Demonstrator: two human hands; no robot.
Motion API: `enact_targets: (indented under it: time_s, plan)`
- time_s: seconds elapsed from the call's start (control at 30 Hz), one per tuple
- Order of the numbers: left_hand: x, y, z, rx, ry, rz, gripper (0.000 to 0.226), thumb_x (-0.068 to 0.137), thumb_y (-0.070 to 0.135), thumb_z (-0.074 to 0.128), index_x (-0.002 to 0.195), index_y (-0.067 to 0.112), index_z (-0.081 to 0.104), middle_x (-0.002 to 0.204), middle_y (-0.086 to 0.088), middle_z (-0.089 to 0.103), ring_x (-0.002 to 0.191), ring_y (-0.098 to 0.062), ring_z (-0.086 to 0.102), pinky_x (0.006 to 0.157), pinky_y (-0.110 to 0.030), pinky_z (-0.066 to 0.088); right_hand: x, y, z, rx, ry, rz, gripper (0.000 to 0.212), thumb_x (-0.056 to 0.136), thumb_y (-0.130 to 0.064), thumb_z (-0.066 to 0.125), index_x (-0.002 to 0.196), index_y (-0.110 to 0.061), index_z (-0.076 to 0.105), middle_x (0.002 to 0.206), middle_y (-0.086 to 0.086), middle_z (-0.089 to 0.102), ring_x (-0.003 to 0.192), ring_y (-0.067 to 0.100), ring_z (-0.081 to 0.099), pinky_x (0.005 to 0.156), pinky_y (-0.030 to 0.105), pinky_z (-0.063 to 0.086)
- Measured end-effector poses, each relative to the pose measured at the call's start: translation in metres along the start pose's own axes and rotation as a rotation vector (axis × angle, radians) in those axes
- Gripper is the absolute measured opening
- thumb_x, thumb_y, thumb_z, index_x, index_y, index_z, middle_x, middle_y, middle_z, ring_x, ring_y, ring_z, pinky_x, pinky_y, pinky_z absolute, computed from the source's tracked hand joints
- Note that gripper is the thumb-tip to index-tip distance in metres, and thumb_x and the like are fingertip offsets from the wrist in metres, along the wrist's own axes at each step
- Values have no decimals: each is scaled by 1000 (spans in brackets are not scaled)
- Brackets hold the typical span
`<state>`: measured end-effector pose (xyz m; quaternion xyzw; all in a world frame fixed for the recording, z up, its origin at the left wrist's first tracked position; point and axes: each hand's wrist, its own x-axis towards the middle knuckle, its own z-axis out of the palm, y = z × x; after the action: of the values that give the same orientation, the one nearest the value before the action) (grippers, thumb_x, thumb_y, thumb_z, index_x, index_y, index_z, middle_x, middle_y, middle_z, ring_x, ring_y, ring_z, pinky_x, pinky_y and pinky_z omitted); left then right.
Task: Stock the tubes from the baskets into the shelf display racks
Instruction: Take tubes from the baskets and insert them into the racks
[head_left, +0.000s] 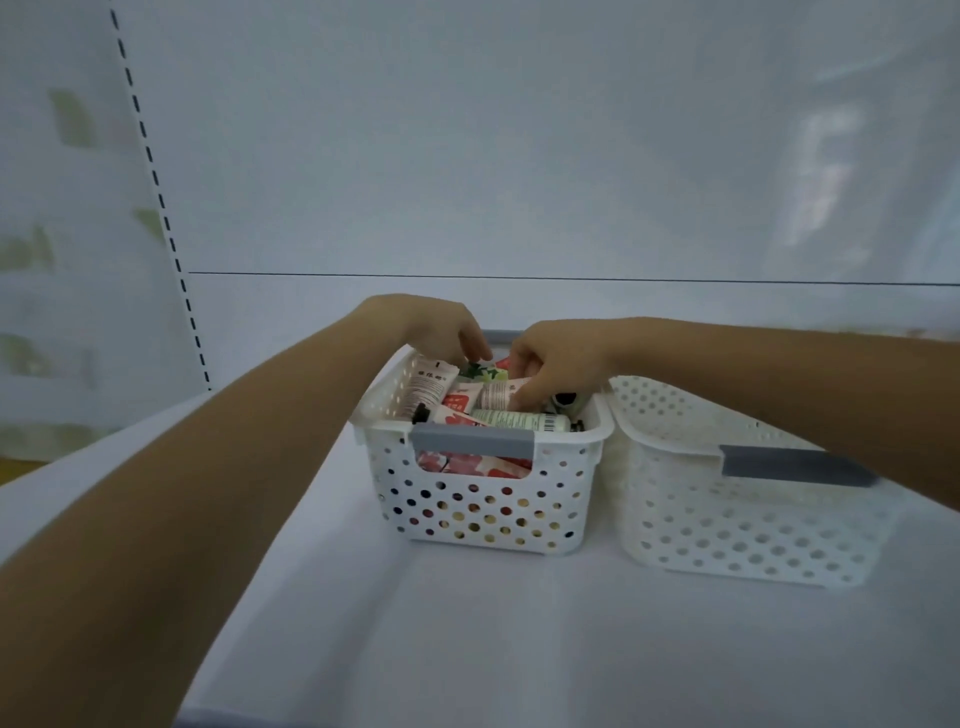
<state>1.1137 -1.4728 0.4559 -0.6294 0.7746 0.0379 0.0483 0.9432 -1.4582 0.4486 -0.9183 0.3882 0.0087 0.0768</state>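
Head view: both hands are reached into the left basket (480, 483) on the white shelf (467, 623), where the tubes (511, 418) lie heaped; the left hand (444, 327) is curled over the far tubes, its grip not discernible, and the right hand (550, 364) is closed on a pale tube (498, 393). Neighbouring tubes could be dragged out or spilled if the tangled heap is lifted carelessly. The right basket (743, 499), just beside, could be nudged by the right forearm; no display racks are seen.

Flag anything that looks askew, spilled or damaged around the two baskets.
Nothing stands out. The tubes lie jumbled inside the left basket, none spilled onto the shelf. The right basket sits upright beside it. Left hand and right hand reach into the left basket.
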Motion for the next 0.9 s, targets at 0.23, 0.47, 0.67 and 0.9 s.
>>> enact_targets:
  time_s: [0.23,0.47,0.67,0.9]
  plan:
    - [10,-1,3,73,12,15,31,91,30,55,121,23,60,121,0,60,98,-12,52,86,-27,41,-14,22,-21,336,124,7,9,83,-20,66,92,-21,62,90,-8,61,81,5,56,64,14,44]
    - [6,5,-9,-357,262,52,20,87,37,59,100,21,63,100,7,61,79,-3,58,67,-21,44,-37,51,-45,840,338,-5,8,90,-10,55,96,-10,61,92,6,68,77,13,69,75,25,57]
    - [4,44,-37,-797,532,-32,29,71,23,78,80,14,52,82,-3,64,67,-9,61,55,-17,53,-54,83,-51,1015,635,88,28,86,-15,64,111,-11,51,89,6,65,67,12,68,61,24,58]
    - [7,125,-55,-1159,516,125,24,83,19,67,99,11,52,84,-7,69,62,-14,70,56,-21,55,-97,143,-52,1063,749,84,15,88,-18,62,101,-13,55,86,3,65,67,12,66,55,21,54]
